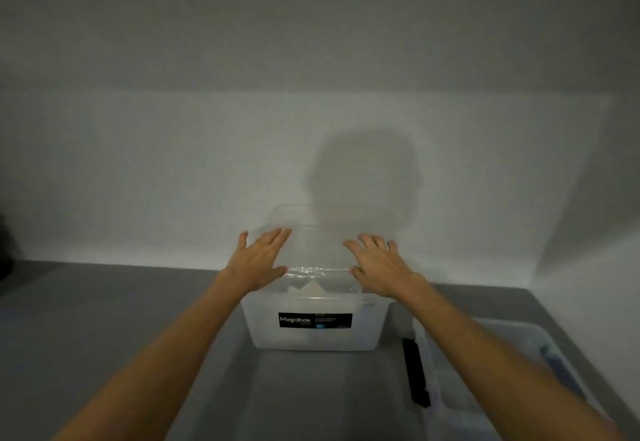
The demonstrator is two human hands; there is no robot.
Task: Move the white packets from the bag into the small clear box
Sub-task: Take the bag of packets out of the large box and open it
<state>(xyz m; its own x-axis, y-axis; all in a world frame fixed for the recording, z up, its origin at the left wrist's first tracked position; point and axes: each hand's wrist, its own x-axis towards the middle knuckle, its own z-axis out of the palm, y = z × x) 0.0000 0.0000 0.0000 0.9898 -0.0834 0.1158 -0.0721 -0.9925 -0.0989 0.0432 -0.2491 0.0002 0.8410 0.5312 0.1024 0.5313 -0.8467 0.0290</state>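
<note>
A small clear box (315,335) with a black "Megabox" label stands on the grey table, close to the white wall. A clear lid (318,250) lies on top of it. My left hand (258,260) rests flat on the lid's left side with fingers straight. My right hand (379,266) rests flat on the lid's right side, fingers spread. Through the front of the lid I see white packets (308,289) inside the box. No bag shows in this view.
A larger clear bin (512,371) sits at the right front, with a blue thing inside and a black handle (415,373) on its near left side. The white wall (311,129) rises right behind the box. A dark object (5,246) shows at the far left edge.
</note>
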